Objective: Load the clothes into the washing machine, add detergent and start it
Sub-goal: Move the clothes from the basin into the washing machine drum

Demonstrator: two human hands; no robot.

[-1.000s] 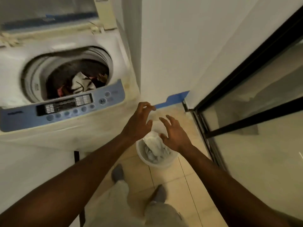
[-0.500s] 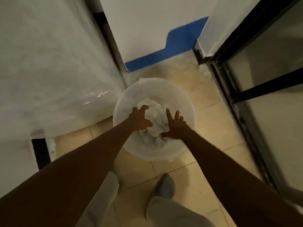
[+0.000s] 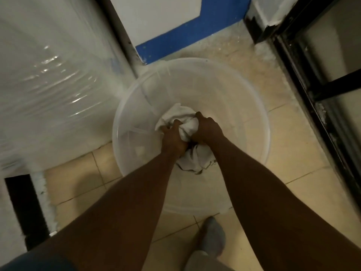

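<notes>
A round translucent plastic basin (image 3: 259, 106) stands on the tiled floor beside the washing machine (image 3: 48, 85), whose white side wall fills the left. Inside the basin lies a bunched white cloth (image 3: 176, 113). My left hand (image 3: 173, 137) and my right hand (image 3: 207, 128) are both down in the basin, side by side, fingers closed around the cloth. A loose part of the cloth hangs below the hands between my forearms. The machine's drum and panel are out of view.
A white wall with a blue painted band (image 3: 187, 34) rises behind the basin. A black-framed glass door (image 3: 320, 90) runs along the right. My feet in grey socks (image 3: 213, 235) stand on the beige tiles just below the basin.
The view has dropped from the machine's top to the basin. My hands went down into it with fingers spread, and now they are closed on the white cloth.
</notes>
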